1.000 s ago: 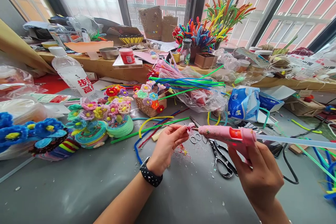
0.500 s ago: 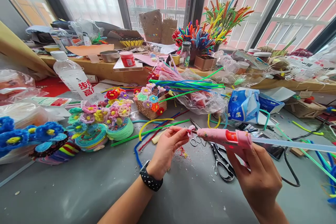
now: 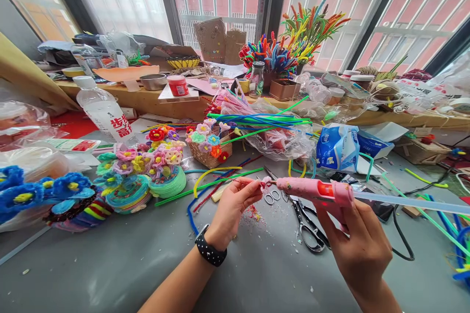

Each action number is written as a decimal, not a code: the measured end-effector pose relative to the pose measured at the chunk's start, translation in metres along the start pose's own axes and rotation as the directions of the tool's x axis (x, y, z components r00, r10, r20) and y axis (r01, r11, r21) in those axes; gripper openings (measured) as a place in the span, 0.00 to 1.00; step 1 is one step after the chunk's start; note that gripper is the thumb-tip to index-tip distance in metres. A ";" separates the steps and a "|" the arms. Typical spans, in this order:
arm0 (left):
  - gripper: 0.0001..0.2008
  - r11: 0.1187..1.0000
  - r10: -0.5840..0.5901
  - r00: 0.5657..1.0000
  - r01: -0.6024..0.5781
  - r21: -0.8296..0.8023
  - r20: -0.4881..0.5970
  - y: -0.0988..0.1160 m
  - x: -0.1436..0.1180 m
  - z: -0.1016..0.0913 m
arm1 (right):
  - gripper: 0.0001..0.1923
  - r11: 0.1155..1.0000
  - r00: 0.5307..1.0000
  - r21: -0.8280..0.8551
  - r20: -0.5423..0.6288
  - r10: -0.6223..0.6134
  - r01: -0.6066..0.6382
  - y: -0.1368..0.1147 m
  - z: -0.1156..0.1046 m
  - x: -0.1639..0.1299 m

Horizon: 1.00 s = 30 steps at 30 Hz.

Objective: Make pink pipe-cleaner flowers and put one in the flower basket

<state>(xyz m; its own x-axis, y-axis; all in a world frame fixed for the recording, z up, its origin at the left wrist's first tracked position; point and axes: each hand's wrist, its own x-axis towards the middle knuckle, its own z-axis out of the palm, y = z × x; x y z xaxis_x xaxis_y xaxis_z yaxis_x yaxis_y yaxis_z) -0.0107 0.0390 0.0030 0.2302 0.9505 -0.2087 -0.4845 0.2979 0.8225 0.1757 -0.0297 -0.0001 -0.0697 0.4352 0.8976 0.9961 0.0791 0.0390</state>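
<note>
Pink plastic glue gun, roughly level in my head view; I'm taking all positions off it. Right hand is wrapped round its handle, fingers curled in, back of the hand toward me. Translucent glue stick runs out of its rear, off to the right.

Left hand is left of the gun, thumb and forefinger pinching a small fuzzy piece, pink-white and dark red. Piece sits at the fingertips, on their right side, directly in front of the gun's nozzle. Nozzle and piece overlap from where I look, so I can't tell if they actually touch. Black dotted watch strap on the left wrist.

Below the gun: black-handled scissors lying on the grey table. Small scissors just under the nozzle; coloured scraps left of those. Behind the gun: blue tissue pack, and a plastic bag with green and blue pipe cleaners across it. Far left of the gun: fuzzy flowers on a mint-green round base.
</note>
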 end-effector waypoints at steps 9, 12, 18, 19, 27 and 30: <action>0.07 0.999 -0.035 0.999 0.035 -0.008 0.004 -0.001 0.000 -0.001 | 0.26 1.000 1.000 0.020 -0.015 -0.017 0.017 -0.004 0.000 0.001; 0.07 0.999 -0.042 0.999 0.042 -0.010 0.012 -0.002 0.001 -0.002 | 0.25 1.000 1.000 0.023 -0.022 -0.011 0.011 -0.004 0.000 0.000; 0.08 0.998 -0.059 0.998 0.058 -0.016 -0.011 0.000 0.000 0.000 | 0.21 1.000 1.000 0.004 -0.021 0.020 -0.020 -0.003 0.000 -0.004; 0.08 0.998 -0.062 0.998 0.061 -0.016 -0.013 0.001 0.000 0.000 | 0.20 1.000 0.999 0.004 -0.020 0.025 -0.025 -0.002 0.000 -0.004; 0.08 0.997 -0.070 0.998 0.069 -0.040 -0.008 0.000 0.000 0.000 | 0.16 0.999 0.998 0.005 0.010 0.054 -0.054 -0.002 0.000 -0.006; 0.08 0.997 -0.067 0.998 0.067 -0.044 0.008 0.000 0.000 -0.001 | 0.13 0.998 0.998 0.013 0.018 0.060 -0.060 -0.003 0.000 -0.005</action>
<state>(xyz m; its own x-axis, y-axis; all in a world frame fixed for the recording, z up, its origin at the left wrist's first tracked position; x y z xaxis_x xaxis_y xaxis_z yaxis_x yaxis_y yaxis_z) -0.0113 0.0392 0.0024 0.2691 0.9277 -0.2588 -0.5049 0.3647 0.7824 0.1734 -0.0325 -0.0045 -0.0109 0.4550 0.8904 0.9977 0.0643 -0.0206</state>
